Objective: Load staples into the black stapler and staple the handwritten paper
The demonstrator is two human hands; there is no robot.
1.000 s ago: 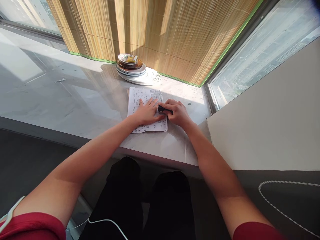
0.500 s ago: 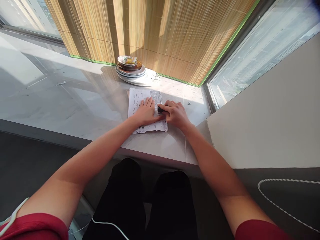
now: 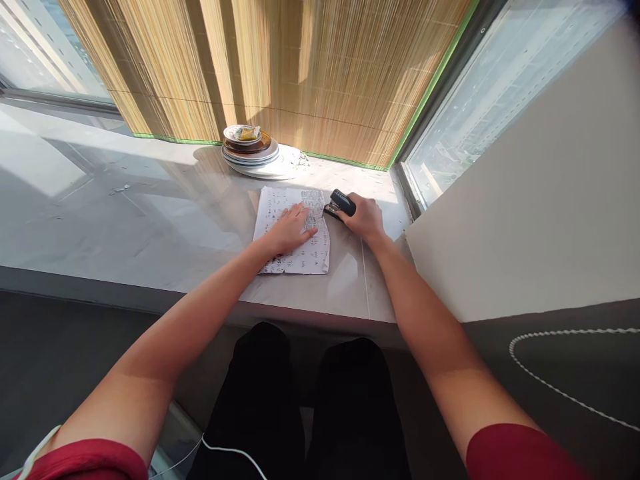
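Wears black trousers (image 3: pixel 357 400), plain and very dark, with creases hard to make out, rounded at both knees. Pairs them with short, deep red sleeves: the left sleeve (image 3: pixel 95 460) well left of the trousers, the right sleeve (image 3: pixel 515 453) well right of them. Shows a thick, fold-like hem on the left, a smoother edge on the right, and goes bare-armed below both. Has a thin white cable (image 3: pixel 233 449) curving over the left leg of the trousers, and a thicker white cord (image 3: pixel 40 451) beside the left sleeve, far left of the trousers.
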